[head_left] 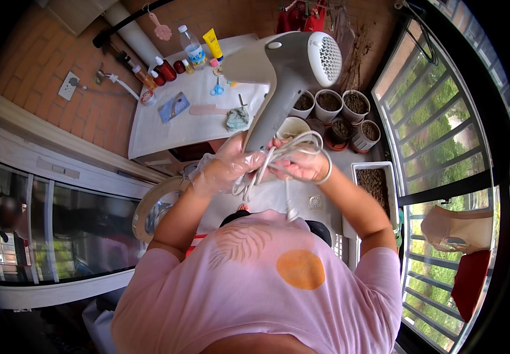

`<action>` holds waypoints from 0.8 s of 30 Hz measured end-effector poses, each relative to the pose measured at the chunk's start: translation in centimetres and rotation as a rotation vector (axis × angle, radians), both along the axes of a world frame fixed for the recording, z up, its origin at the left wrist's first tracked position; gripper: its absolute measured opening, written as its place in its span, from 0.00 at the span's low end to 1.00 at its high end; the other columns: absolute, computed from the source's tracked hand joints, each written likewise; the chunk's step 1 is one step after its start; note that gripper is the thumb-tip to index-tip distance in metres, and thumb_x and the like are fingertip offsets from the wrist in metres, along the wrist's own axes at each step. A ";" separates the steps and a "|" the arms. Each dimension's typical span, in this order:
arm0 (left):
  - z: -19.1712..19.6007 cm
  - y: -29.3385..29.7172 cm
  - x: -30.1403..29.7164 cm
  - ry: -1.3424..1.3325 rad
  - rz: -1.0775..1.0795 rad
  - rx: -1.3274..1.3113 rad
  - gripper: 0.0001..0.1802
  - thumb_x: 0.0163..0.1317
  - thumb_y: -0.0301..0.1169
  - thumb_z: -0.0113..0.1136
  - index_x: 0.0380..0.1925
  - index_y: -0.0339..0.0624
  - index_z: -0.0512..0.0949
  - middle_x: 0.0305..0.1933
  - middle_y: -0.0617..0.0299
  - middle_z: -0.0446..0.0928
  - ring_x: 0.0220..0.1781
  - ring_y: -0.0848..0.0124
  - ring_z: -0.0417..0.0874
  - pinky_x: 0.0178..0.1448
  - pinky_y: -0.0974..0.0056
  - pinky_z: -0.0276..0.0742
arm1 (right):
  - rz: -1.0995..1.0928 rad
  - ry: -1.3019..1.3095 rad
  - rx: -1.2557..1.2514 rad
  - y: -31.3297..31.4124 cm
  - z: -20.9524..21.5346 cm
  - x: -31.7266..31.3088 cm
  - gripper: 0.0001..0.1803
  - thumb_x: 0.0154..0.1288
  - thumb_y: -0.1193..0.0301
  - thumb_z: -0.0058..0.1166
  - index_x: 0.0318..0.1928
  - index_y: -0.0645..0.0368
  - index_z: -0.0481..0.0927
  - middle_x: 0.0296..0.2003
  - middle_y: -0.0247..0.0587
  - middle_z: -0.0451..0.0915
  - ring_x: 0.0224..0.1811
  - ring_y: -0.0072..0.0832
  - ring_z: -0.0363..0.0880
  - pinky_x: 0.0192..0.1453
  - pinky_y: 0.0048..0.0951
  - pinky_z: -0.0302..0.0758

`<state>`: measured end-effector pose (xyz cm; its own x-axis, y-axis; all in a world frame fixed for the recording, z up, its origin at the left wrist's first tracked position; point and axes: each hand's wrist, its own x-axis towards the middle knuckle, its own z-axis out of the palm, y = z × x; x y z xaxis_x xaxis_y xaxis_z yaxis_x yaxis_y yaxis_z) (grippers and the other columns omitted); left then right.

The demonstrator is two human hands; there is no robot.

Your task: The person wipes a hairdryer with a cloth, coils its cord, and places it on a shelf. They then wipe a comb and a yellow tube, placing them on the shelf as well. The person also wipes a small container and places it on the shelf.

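A grey and white hair dryer (pixel 290 65) is held up in front of me, its pale nozzle pointing left. My left hand (pixel 228 162), in a thin clear plastic glove, is wrapped round the bottom of its handle. Just beside it, my right hand (pixel 303 166) is closed on the dryer's white cord (pixel 260 173), which is gathered in loose loops close to the handle. The white plug (pixel 291 213) dangles below, in front of my shirt. Cord loops partly cover the fingers of my right hand.
A white-topped table (pixel 160 131) behind carries a water bottle (pixel 192 48), a yellow tube (pixel 212 43), blue scissors (pixel 217 88), a pink comb (pixel 206 110) and a crumpled cloth (pixel 238 118). Several plant pots (pixel 327 104) stand right of it, near barred windows (pixel 438 112). A washing machine (pixel 149 206) is at left.
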<state>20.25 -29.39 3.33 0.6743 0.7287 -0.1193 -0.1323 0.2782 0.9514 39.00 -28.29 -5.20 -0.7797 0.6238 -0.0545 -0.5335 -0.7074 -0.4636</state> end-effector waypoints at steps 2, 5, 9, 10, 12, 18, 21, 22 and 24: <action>-0.8 0.7 -0.3 0.005 0.058 0.101 0.19 0.54 0.39 0.61 0.41 0.41 0.69 0.31 0.60 0.76 0.23 0.79 0.71 0.25 0.76 0.65 | 0.086 0.472 -0.062 -0.6 -2.4 -1.4 0.14 0.69 0.64 0.44 0.46 0.62 0.72 0.31 0.40 0.76 0.30 0.23 0.74 0.28 0.18 0.69; -1.1 1.0 -0.3 0.108 0.273 0.178 0.17 0.56 0.39 0.57 0.40 0.41 0.69 0.31 0.61 0.75 0.26 0.80 0.71 0.27 0.75 0.64 | -0.221 -0.011 0.059 -3.2 -2.3 -1.8 0.15 0.70 0.64 0.41 0.47 0.62 0.72 0.25 0.35 0.74 0.25 0.19 0.71 0.26 0.17 0.65; -2.9 2.1 -0.9 0.212 0.428 0.203 0.16 0.57 0.37 0.55 0.41 0.40 0.69 0.32 0.62 0.76 0.31 0.79 0.73 0.30 0.73 0.68 | -0.293 -0.943 0.575 -6.3 -1.1 -1.9 0.12 0.70 0.69 0.38 0.45 0.63 0.71 0.22 0.40 0.76 0.21 0.28 0.75 0.25 0.27 0.71; -3.4 2.3 -1.0 0.233 0.479 0.198 0.16 0.57 0.37 0.55 0.42 0.40 0.69 0.33 0.62 0.76 0.31 0.78 0.74 0.31 0.73 0.69 | -0.347 -1.111 0.792 -6.7 -0.9 -1.7 0.11 0.68 0.70 0.40 0.45 0.63 0.71 0.23 0.45 0.77 0.22 0.34 0.76 0.27 0.31 0.72; -4.0 2.5 -2.0 0.287 0.427 0.212 0.17 0.57 0.37 0.55 0.43 0.40 0.69 0.33 0.64 0.75 0.31 0.79 0.73 0.32 0.74 0.69 | -0.441 -1.434 1.234 -7.7 0.9 -1.1 0.11 0.64 0.72 0.44 0.45 0.64 0.70 0.25 0.54 0.78 0.26 0.46 0.78 0.31 0.38 0.74; -4.1 2.1 -3.9 0.219 0.268 0.084 0.15 0.58 0.37 0.56 0.40 0.39 0.72 0.30 0.66 0.73 0.28 0.81 0.69 0.32 0.75 0.65 | -0.505 -1.401 1.203 -5.5 6.8 2.4 0.11 0.56 0.75 0.52 0.41 0.65 0.75 0.25 0.54 0.77 0.27 0.49 0.77 0.31 0.40 0.72; -3.9 1.6 -3.5 0.255 0.264 0.051 0.15 0.59 0.39 0.57 0.39 0.38 0.74 0.30 0.67 0.73 0.29 0.82 0.68 0.32 0.76 0.64 | -0.279 -1.299 1.403 -5.5 6.8 3.2 0.08 0.53 0.76 0.54 0.35 0.67 0.79 0.28 0.52 0.78 0.30 0.44 0.78 0.34 0.35 0.74; -3.8 1.5 -3.3 0.267 0.249 0.038 0.16 0.59 0.39 0.57 0.39 0.38 0.74 0.30 0.68 0.73 0.29 0.82 0.68 0.32 0.76 0.64 | -0.164 -1.259 1.410 -5.8 7.1 3.3 0.08 0.53 0.77 0.54 0.34 0.68 0.79 0.29 0.52 0.79 0.31 0.43 0.78 0.35 0.35 0.74; -4.6 1.1 -2.6 0.306 0.310 0.109 0.15 0.58 0.37 0.58 0.39 0.38 0.75 0.29 0.69 0.72 0.29 0.82 0.69 0.33 0.75 0.66 | -0.093 -1.264 1.543 -6.3 7.9 2.4 0.07 0.51 0.76 0.53 0.32 0.64 0.80 0.28 0.46 0.78 0.32 0.40 0.78 0.37 0.34 0.73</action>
